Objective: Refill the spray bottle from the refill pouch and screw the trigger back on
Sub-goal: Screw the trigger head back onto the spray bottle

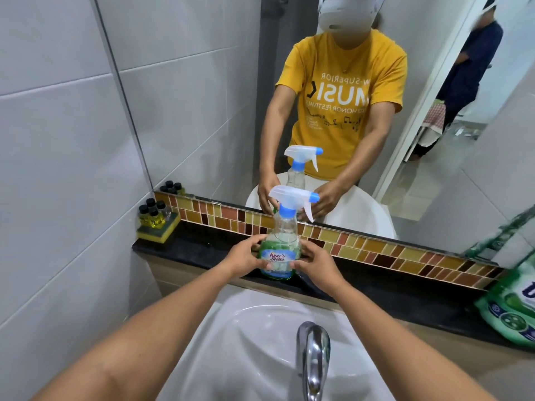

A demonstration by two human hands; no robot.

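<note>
A clear spray bottle (pixel 282 244) stands upright on the black ledge (pixel 185 251) behind the basin. It holds green liquid in its lower part and carries a white and blue trigger head (pixel 292 199), which sits on its neck. My left hand (pixel 246 257) wraps the bottle's left side at the label. My right hand (pixel 315 266) grips its right side. The green and white refill pouch (pixel 512 296) stands at the far right edge of the ledge, partly cut off by the frame.
A white basin (pixel 231 340) with a chrome tap (pixel 314 357) lies below my arms. Small dark-capped bottles on a yellow sponge (pixel 156 224) sit at the ledge's left end. A mirror (pixel 362 111) above the tiled strip reflects me and another person in a doorway.
</note>
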